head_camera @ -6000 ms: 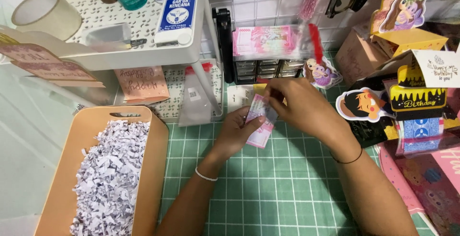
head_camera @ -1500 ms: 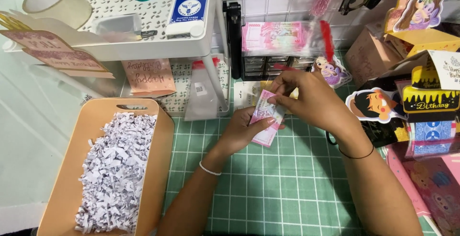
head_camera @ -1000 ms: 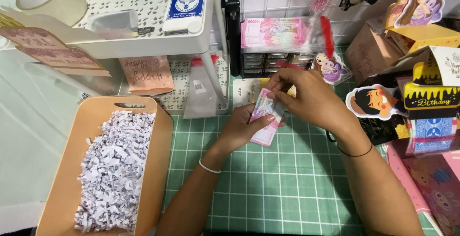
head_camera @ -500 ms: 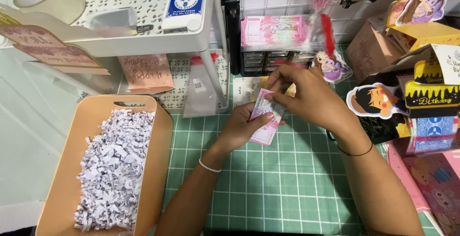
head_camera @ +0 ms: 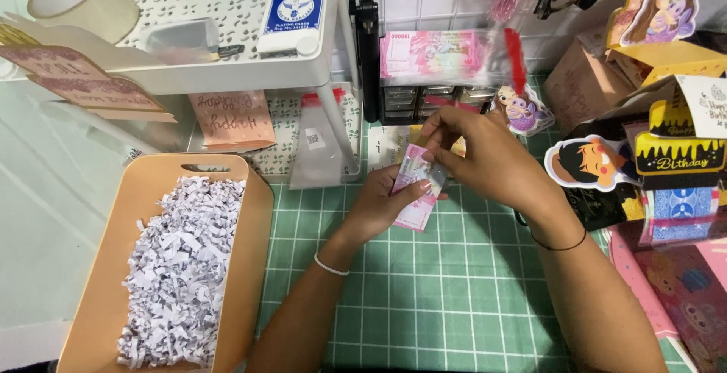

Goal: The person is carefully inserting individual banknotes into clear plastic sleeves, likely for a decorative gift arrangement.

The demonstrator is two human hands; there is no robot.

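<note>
Head view: left hand (head_camera: 386, 202), right hand (head_camera: 485, 157) pinching pink banknote (head_camera: 415, 199)

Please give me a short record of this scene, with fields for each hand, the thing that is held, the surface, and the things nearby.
left hand: left hand supports the pink note from below, thumb on its face
right hand: right hand pinches the note's upper end with its fingertips
held thing: small pink paper note, tilted, lifted above the mat
surface: green grid cutting mat
left of hands: tan tray with shredded white paper
behind hands: clear bag of pink notes, white rack
right side: cartoon cutout toppers
</note>
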